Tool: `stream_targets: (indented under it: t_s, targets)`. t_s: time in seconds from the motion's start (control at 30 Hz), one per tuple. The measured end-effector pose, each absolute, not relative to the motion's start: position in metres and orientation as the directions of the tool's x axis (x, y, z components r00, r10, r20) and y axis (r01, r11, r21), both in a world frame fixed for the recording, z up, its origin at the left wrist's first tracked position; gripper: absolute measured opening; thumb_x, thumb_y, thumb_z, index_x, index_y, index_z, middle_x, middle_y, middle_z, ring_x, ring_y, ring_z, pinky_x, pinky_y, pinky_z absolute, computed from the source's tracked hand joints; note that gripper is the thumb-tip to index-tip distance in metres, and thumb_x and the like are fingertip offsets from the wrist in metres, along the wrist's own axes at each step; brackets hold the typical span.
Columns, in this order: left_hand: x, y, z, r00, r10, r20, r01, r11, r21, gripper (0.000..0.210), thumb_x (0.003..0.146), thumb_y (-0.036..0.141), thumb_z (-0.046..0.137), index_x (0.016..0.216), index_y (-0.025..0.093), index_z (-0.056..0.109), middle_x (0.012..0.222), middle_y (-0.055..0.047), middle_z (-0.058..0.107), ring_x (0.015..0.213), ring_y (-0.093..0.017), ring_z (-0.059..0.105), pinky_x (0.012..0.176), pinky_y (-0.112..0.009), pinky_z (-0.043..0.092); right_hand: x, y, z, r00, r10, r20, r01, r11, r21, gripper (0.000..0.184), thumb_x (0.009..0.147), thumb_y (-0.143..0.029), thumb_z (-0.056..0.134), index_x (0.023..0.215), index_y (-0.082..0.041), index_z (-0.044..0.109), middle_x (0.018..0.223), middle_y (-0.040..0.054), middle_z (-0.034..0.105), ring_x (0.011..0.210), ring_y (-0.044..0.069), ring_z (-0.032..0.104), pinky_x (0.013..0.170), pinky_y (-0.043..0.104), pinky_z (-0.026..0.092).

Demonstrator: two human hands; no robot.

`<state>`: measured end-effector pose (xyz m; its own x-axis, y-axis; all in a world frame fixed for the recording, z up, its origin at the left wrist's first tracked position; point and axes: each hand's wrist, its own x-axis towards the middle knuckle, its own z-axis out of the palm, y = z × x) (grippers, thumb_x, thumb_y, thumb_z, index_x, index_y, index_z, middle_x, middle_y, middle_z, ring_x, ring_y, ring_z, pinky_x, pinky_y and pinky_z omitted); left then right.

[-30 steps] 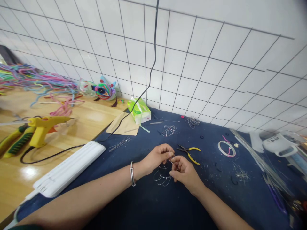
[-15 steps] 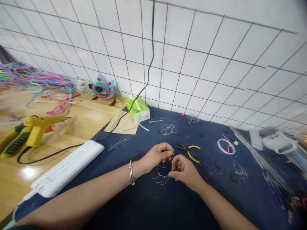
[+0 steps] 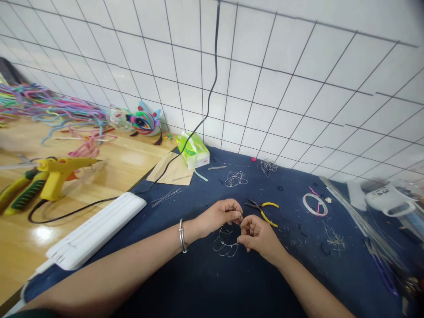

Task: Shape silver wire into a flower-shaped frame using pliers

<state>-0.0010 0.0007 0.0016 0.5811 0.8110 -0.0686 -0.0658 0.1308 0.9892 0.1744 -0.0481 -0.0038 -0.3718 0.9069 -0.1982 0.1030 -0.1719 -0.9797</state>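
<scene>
A looped piece of thin silvery wire (image 3: 225, 244), bent into a ring with petal-like loops, is held between my two hands over the dark blue cloth. My left hand (image 3: 222, 217), with a silver bangle on its wrist, pinches the upper part of the ring. On the right side of the ring, my right hand (image 3: 256, 234) grips the wire with thumb and curled fingers. The fingers partly hide the wire where they hold it. Just beyond my right hand lie yellow-handled pliers (image 3: 265, 210), their jaws pointing left.
Behind my hands lie more wire loops (image 3: 236, 178) and a wire tangle (image 3: 268, 167). A white power strip (image 3: 96, 232) and a yellow glue gun (image 3: 61, 174) are on the left. A tissue pack (image 3: 194, 152) stands near the tiled wall. Purple-handled scissors (image 3: 382, 269) lie right.
The whole view has shifted slightly, so everything appears a little further right. Both hands keep hold of the wire, with only slight finger movement.
</scene>
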Motion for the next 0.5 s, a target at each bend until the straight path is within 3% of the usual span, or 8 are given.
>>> stream_targets:
  t_s: [0.5]
  targets:
    - [-0.0045, 0.0056, -0.0027, 0.657, 0.744, -0.118, -0.068, 0.214, 0.974, 0.019, 0.078, 0.026, 0.057, 0.093, 0.015, 0.056, 0.071, -0.002, 0.061, 0.062, -0.012, 0.059, 0.061, -0.026, 0.045, 0.1793, -0.0463, -0.0034, -0.409, 0.89, -0.199, 0.128, -0.16, -0.979, 0.026, 0.067, -0.02, 0.067, 0.085, -0.018, 0.049, 0.064, -0.0065, 0.047, 0.049, 0.005, 0.044, 0.043, 0.019, 0.043]
